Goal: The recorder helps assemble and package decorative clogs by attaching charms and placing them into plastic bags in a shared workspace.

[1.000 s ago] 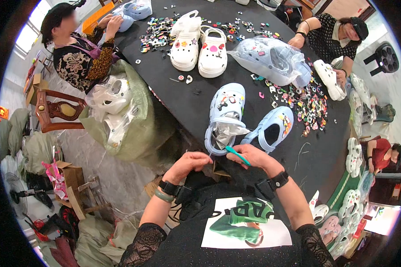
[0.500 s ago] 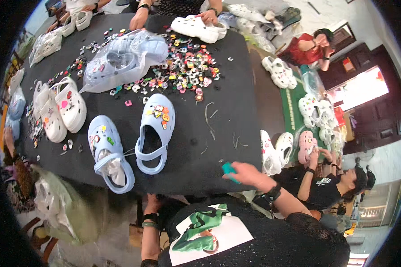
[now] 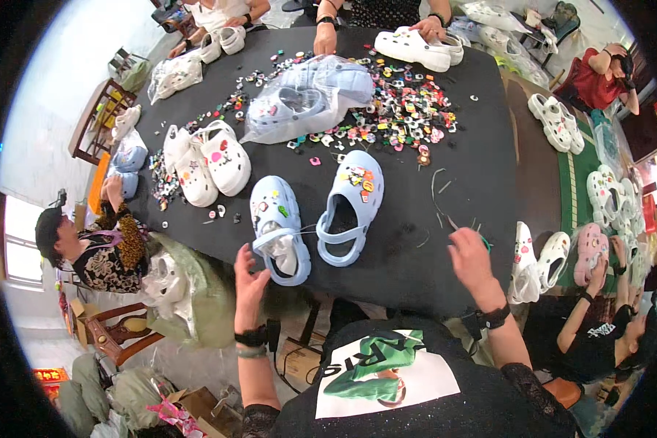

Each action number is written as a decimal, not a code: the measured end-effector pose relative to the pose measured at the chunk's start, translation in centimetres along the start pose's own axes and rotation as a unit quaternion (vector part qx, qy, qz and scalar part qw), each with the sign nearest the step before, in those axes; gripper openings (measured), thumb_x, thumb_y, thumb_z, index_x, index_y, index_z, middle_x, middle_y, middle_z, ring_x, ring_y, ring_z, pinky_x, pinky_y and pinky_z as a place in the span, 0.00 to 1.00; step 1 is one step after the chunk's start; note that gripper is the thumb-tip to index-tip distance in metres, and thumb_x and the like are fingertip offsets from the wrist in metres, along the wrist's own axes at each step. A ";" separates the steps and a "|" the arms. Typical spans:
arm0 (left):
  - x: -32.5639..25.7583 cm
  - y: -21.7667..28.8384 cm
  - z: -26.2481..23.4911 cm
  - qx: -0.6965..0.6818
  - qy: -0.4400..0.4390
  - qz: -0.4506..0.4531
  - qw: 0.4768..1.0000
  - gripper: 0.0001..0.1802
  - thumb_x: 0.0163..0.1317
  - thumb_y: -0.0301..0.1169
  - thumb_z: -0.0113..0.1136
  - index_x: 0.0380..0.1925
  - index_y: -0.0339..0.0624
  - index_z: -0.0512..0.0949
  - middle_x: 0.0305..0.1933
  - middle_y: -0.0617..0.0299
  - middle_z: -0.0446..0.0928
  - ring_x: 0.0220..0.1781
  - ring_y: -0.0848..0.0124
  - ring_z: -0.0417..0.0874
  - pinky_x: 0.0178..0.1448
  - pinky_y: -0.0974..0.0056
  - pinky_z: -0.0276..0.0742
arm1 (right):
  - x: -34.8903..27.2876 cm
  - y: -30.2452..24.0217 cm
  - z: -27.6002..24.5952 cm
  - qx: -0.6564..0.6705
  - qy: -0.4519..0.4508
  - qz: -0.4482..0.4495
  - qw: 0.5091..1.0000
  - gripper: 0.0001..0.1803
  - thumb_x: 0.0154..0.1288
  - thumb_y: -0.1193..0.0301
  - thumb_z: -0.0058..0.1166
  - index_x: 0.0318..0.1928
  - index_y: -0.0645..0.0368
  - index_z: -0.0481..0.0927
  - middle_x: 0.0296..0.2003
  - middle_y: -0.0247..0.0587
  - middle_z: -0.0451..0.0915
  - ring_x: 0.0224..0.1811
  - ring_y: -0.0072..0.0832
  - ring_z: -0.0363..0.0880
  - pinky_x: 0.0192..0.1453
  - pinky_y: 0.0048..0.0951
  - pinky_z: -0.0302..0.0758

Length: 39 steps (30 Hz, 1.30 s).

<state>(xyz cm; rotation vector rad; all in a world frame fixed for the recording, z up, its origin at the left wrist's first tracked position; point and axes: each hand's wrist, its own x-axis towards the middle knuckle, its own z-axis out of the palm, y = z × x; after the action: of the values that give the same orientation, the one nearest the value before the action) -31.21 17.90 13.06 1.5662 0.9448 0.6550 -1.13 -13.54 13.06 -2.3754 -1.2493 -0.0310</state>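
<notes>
- Since half a second ago my view has swung back left, so the pair of light blue clogs now sits near the middle of the black table point(image 3: 460, 182) instead of off to the left. My left hand point(image 3: 250, 281), then out of sight below the table edge, is now up beside them.
- My left hand is spread wide, fingers apart, holding nothing, just beside the heel of the left blue clog point(image 3: 279, 230).
- My right hand point(image 3: 471, 255) rests on the table well right of the clogs, curled loosely around a small teal tool point(image 3: 483, 241); I cannot tell how firmly I hold it.
- Both clogs already carry charms: the right blue clog point(image 3: 350, 206) has a cluster on its toe, the left one a few, with what looks like white stuffing inside.
- I judge this pair nearly dressed. Plenty remains: a heap of loose charms point(image 3: 405, 117), a bagged pair of clogs point(image 3: 306, 98), and white clogs point(image 3: 204, 160) further along.
- The tool is mostly hidden by my fingers, and the charms are too small to make out.
</notes>
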 end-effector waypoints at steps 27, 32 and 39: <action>9.9 -5.8 3.1 0.117 -0.149 0.089 0.978 0.37 0.51 0.20 0.57 0.61 0.33 0.53 0.52 0.47 0.68 0.55 0.58 0.69 0.57 0.61 0.65 | 10.4 -20.2 13.2 0.150 -0.144 0.036 0.978 0.37 0.57 0.60 0.53 0.57 0.78 0.57 0.54 0.72 0.60 0.57 0.62 0.60 0.61 0.46 0.61; 4.8 2.7 1.3 0.101 -0.120 0.193 0.969 0.16 0.56 0.21 0.54 0.46 0.33 0.72 0.43 0.54 0.71 0.45 0.67 0.72 0.51 0.66 0.67 | 8.5 -16.0 3.7 0.253 -0.350 0.163 0.887 0.14 0.57 0.62 0.56 0.40 0.57 0.75 0.38 0.44 0.75 0.37 0.36 0.77 0.35 0.37 0.72; 4.0 0.8 13.8 -0.264 -0.248 -0.119 0.925 0.20 0.68 0.36 0.45 0.54 0.34 0.65 0.53 0.58 0.70 0.54 0.71 0.70 0.55 0.65 0.68 | 6.8 -3.2 8.6 0.010 -0.147 0.103 0.984 0.20 0.52 0.65 0.60 0.44 0.59 0.70 0.38 0.45 0.70 0.42 0.44 0.73 0.41 0.40 0.74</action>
<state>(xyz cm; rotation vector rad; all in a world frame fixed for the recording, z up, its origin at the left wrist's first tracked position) -17.55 13.98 10.63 1.0341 0.5041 0.2784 -1.27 -3.27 8.10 -2.5460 -1.1110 0.4088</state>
